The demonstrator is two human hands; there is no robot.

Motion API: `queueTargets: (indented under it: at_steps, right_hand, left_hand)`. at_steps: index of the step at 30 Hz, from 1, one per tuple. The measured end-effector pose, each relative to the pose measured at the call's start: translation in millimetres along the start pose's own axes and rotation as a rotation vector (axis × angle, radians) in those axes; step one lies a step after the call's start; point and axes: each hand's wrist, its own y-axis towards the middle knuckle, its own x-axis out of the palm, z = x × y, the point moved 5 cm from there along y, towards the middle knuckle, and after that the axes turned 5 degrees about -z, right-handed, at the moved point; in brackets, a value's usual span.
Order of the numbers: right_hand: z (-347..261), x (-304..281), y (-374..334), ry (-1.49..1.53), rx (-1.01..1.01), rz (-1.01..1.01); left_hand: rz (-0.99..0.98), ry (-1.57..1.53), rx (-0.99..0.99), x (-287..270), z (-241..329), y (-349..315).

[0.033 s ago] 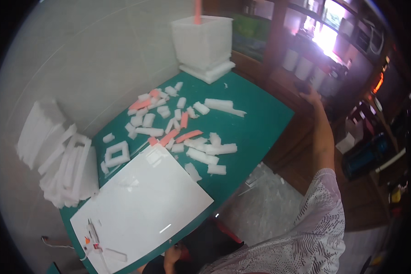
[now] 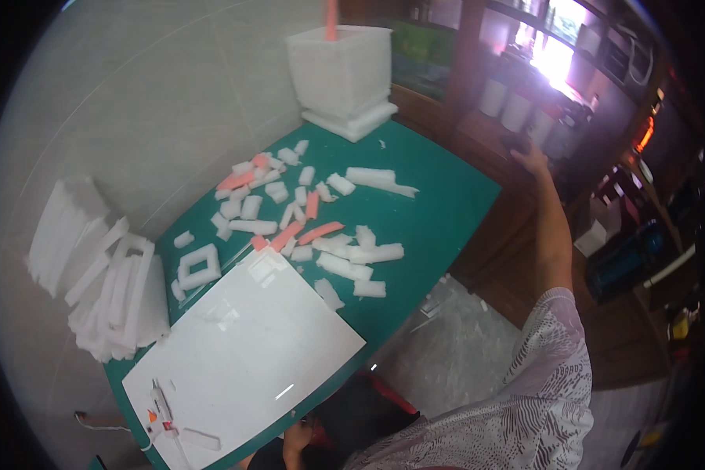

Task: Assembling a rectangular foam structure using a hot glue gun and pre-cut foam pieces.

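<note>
My right arm stretches out to the far right. My right hand (image 2: 531,159) is at a wooden cabinet ledge (image 2: 478,129), its fingers bent at a small dark object (image 2: 515,142) that I cannot make out. White cylindrical containers (image 2: 517,112) stand just beyond it. My left hand (image 2: 294,440) is low by the table's near edge, above my dark-clothed lap, with its fingers mostly hidden. A white board (image 2: 243,345) lies on the green table (image 2: 439,211) in front of me. On its near left corner rests a glue gun (image 2: 163,407), touched by neither hand.
White and pink foam pieces (image 2: 345,266) are scattered over the table, beside a square foam frame (image 2: 200,266). Foam sheets (image 2: 117,290) are stacked at the left by the wall. A white foam planter-shaped box (image 2: 341,74) stands at the far corner. Clear plastic (image 2: 462,337) lies below the table's right edge.
The whole view has shifted slightly, so the table and its things sit a little farther left. Both hands stay in nearly the same places.
</note>
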Motion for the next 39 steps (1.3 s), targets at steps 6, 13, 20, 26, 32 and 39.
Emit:
queueTargets:
  at_steps: [6, 13, 20, 26, 32, 39]
  right_hand:
    - [-67, -48, -142, 0.370, -0.038, 0.353]
    - [-116, 3, -351, 0.438, -0.001, 0.277]
    - [-123, 85, -463, 0.527, 0.161, -0.013]
    - [-159, 96, -468, 0.545, 0.065, -0.175]
    - [-165, 113, -482, 0.593, 0.007, -0.295]
    - [-170, 110, -490, 0.557, -0.008, -0.388]
  left_hand:
    - [0.014, 0.006, 0.029, -8, -14, 0]
    - [0.024, 0.032, 0.037, -10, -5, 2]
    - [0.146, 0.101, 0.049, -23, 37, 9]
    - [0.237, 0.129, 0.072, -42, 71, 12]
    - [0.258, 0.378, 0.084, -43, 63, 22]
    - [0.341, 0.385, 0.192, -41, 32, 24]
